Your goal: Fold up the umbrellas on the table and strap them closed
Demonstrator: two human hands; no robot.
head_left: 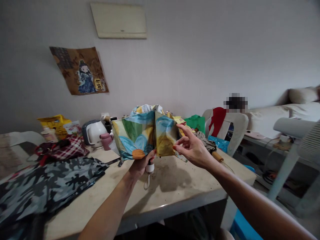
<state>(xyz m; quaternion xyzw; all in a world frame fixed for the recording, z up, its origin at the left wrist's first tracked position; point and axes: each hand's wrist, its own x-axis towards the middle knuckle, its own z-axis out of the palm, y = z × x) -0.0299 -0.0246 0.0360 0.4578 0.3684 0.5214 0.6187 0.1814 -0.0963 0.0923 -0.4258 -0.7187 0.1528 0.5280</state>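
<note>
A folding umbrella point(136, 135) with a blue, green and yellow painted pattern is held upright above the table, its canopy folds loose and partly spread. Its white handle point(150, 167) with a hanging strap points down. My left hand point(143, 163) is wrapped round the umbrella's lower part, just above the handle. At the canopy's right side is my right hand point(190, 146), thumb and fingers apart and curved near a yellow-blue fold; whether the fingertips touch the fabric is not clear.
On the table point(165, 196), a camouflage umbrella point(50, 186) lies left, with a plaid bag point(70, 146), kettle point(96, 133) and pink cup point(106, 140) behind. A green bag point(196, 122) and wooden-handled umbrella point(217, 156) lie right. A chair point(237, 130) and fan point(295, 140) stand beyond.
</note>
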